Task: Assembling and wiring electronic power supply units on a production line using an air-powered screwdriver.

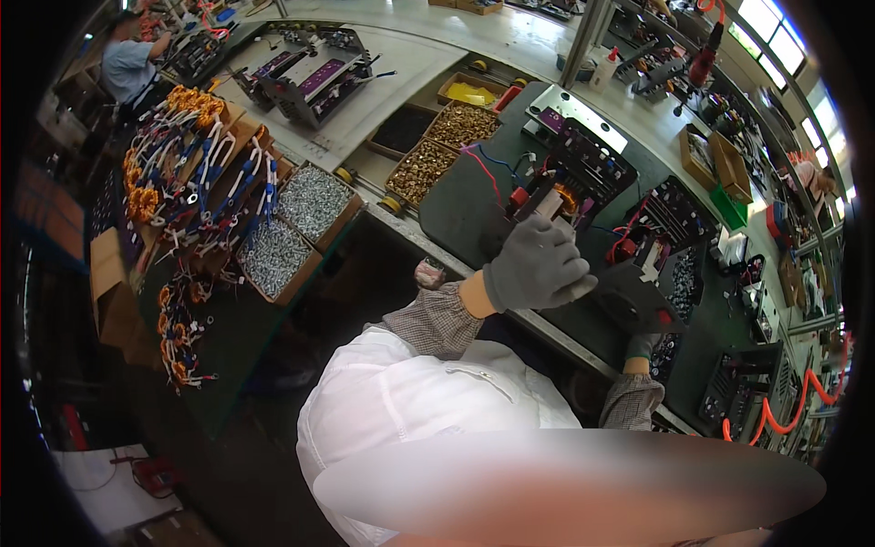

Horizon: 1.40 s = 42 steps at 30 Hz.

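Note:
My left hand (538,266), in a grey glove, is over the near edge of a black electronics unit (597,159) with a copper coil and red and blue wires. Its fingers are curled together, and whatever they may hold is hidden. To its right stands a second black unit (633,296) with a red part on its near panel. My right hand (643,346), also gloved, is low beside that panel. Most of it is covered by the panel, so its fingers do not show. Both units rest on a dark green work surface (456,214).
Boxes of brass-coloured fasteners (424,170) and silver screws (276,257) stand to the left. Beside them hang bundled cables with orange coils (196,173). More black units (319,82) lie on the far bench. An orange coiled hose (784,424) hangs right. A person (130,68) works far left.

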Each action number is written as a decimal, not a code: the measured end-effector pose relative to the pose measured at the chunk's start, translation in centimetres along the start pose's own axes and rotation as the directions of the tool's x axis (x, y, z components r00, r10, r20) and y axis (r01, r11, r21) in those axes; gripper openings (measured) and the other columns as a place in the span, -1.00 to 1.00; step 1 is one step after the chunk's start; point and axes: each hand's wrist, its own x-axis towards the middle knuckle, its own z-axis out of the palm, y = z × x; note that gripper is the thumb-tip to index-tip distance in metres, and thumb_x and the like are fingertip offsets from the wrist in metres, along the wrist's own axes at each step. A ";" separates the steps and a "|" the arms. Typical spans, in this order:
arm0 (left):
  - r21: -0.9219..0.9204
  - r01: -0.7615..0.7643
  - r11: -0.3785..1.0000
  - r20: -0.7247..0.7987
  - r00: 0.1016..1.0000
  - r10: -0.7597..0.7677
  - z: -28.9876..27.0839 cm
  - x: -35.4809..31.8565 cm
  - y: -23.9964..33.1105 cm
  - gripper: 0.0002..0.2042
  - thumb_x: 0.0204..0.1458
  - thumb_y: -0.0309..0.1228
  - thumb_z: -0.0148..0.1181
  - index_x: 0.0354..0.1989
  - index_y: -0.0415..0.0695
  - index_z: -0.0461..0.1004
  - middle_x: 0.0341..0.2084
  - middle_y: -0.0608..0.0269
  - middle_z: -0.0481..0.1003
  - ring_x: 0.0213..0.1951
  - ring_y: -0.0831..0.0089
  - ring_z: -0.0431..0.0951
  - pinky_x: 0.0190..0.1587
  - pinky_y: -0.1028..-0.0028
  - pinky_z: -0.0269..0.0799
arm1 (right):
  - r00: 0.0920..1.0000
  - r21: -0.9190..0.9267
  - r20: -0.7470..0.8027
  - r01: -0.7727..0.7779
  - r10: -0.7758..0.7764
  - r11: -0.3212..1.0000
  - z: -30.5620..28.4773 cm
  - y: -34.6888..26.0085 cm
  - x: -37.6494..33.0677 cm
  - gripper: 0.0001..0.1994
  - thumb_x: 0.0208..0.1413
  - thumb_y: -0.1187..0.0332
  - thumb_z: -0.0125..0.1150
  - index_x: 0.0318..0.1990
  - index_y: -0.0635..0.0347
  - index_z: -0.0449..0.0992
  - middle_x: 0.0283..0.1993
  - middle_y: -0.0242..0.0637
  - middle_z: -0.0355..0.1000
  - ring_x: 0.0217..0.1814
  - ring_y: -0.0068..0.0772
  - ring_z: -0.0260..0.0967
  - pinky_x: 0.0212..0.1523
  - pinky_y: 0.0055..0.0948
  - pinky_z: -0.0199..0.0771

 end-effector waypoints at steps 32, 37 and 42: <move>-0.018 0.513 0.858 0.383 0.797 -0.468 6.3 -11.9 -5.8 -0.48 -0.02 -0.29 0.29 0.11 -0.23 0.33 0.03 -0.14 0.40 0.10 0.01 0.40 0.14 0.22 0.33 | 0.929 -0.953 0.159 0.056 0.334 0.299 6.2 -19.3 -4.6 -0.38 -0.07 0.03 0.29 0.15 0.14 0.39 0.16 0.02 0.38 0.19 -0.02 0.37 0.18 -0.18 0.38; -0.210 0.621 0.756 0.375 0.765 -0.524 6.5 -12.3 -5.1 -0.69 0.03 -0.40 0.22 -0.03 -0.20 0.47 -0.15 -0.01 0.52 -0.09 0.08 0.52 -0.02 0.25 0.43 | 0.935 -0.951 0.229 0.155 0.273 0.267 6.5 -18.5 -4.0 -0.51 -0.07 0.28 0.28 0.09 0.10 0.42 0.08 0.00 0.42 0.15 -0.01 0.39 0.12 -0.16 0.42; -0.305 0.620 0.723 0.326 0.782 -0.532 5.9 -12.3 -4.1 -0.79 0.07 -0.45 0.18 -0.13 -0.22 0.53 -0.21 0.01 0.54 -0.21 0.15 0.57 -0.13 0.32 0.49 | 0.939 -0.906 0.293 0.212 0.181 0.367 5.0 -16.2 -3.6 -0.70 -0.05 0.42 0.19 -0.10 0.16 0.50 -0.12 -0.03 0.50 -0.02 0.00 0.46 0.05 -0.19 0.46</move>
